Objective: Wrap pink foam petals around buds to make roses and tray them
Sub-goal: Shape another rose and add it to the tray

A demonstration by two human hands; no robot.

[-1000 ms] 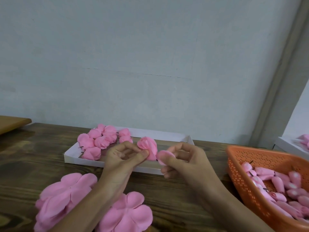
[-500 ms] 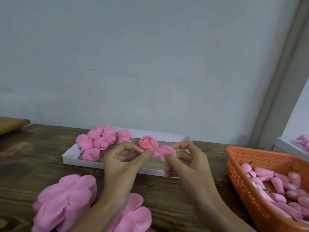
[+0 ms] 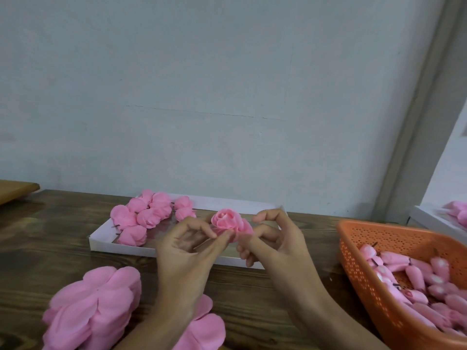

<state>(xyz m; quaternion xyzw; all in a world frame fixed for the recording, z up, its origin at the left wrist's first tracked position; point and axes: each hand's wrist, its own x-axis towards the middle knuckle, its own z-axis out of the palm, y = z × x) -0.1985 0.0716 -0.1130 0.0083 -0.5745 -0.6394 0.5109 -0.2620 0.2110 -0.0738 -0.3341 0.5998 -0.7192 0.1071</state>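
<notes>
Final wrap, I judge: left hand (image 3: 187, 251) and right hand (image 3: 275, 243) both pinch the rose (image 3: 225, 221) above the tray (image 3: 121, 248) — next, press the outer petal (image 3: 246, 228) snug, then tray it.

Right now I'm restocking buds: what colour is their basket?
Orange: the basket, on the right of the head view.

Rose (image 3: 225, 221) soft matt pink foam. Loose petals (image 3: 93, 306) same foam, faintly fuzzy. Tray (image 3: 121, 248) white card, shiny inner floor. Basket (image 3: 374, 296) orange perforated plastic, slight gloss. Table (image 3: 50, 248) dark grained wood. Wall (image 3: 227, 97) matt painted plaster.
</notes>
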